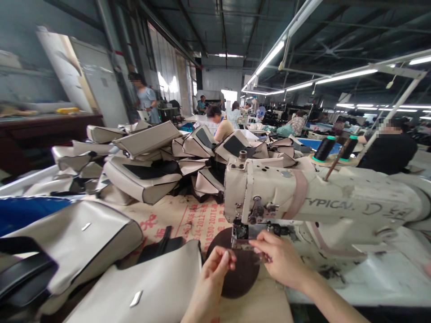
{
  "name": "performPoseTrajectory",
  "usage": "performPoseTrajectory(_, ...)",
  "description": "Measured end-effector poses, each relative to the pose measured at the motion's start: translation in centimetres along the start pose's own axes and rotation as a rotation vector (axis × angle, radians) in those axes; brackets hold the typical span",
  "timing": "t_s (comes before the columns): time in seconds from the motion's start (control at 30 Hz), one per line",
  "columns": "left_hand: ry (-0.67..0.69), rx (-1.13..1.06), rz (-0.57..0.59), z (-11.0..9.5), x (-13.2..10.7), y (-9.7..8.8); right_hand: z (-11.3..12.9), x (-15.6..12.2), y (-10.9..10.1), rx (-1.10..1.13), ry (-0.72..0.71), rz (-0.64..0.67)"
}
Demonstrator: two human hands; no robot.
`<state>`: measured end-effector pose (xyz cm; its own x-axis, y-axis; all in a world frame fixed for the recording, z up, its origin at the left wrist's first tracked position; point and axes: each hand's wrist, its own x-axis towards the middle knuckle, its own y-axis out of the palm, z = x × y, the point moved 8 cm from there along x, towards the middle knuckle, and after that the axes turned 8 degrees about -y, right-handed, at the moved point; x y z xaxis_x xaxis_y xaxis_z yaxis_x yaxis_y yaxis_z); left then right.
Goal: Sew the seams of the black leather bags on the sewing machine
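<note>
In the head view my left hand (217,271) is closed, thumb against the fingers, over a dark round pad (237,285). What it pinches, if anything, is too small to make out. My right hand (281,256) is closed too, fingertips together right beside the needle area of a cream sewing machine (266,186). Whatever lies between those fingertips cannot be made out. Just left of my left hand lies a beige bag piece (161,287) with a small metal plate. Another beige bag piece (97,237) with black parts rests farther left.
A pile of beige and black bag pieces (144,177) rises behind the printed board (171,211). Black thread spools (323,149) stand behind the machine. A person in black (387,150) sits at the right; other people work farther back. A blue surface (33,213) shows at left.
</note>
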<state>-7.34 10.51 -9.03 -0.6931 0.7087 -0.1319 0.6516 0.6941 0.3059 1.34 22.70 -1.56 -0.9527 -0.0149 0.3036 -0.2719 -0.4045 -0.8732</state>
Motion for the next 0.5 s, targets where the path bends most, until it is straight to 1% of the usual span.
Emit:
performPoseTrajectory(0.1,-0.051,0.586,0.138,-0.2,-2.6,-0.6,0.7,-3.7,-1.2,0.064,-0.015,-0.056)
performPoseTrajectory(0.13,-0.056,0.767,0.145,-0.4,-3.2,-1.0,0.6,-5.0,-1.5,0.071,-0.02,-0.068)
performPoseTrajectory(0.17,-0.048,0.901,0.105,-0.8,-3.5,-1.6,0.2,-6.4,-1.8,0.071,-0.027,-0.084)
performPoseTrajectory(0.2,-0.031,0.986,0.028,-1.4,-3.4,-2.3,-0.2,-7.8,-2.1,0.063,-0.036,-0.108)
performPoseTrajectory(0.27,0.04,1.051,-0.155,-2.7,-2.6,-3.0,-1.6,-10.6,-3.1,0.039,-0.041,-0.186)
performPoseTrajectory(0.33,0.175,1.078,-0.288,-3.7,-1.0,-2.6,-3.7,-13.7,-4.5,0.014,0.019,-0.294)
performPoseTrajectory(0.37,0.24,1.093,-0.312,-4.0,-0.1,-1.9,-5.0,-15.3,-5.1,0.002,0.086,-0.348)
performPoseTrajectory(0.4,0.284,1.103,-0.31,-4.0,0.9,-1.3,-6.3,-17.0,-5.7,-0.006,0.165,-0.385)
performPoseTrajectory(0.43,0.301,1.106,-0.292,-3.8,1.9,-0.7,-7.6,-18.7,-6.2,-0.013,0.246,-0.409)
performPoseTrajectory(0.5,0.285,1.09,-0.236,-3.4,3.4,-0.3,-9.9,-21.9,-7.0,-0.037,0.388,-0.441)
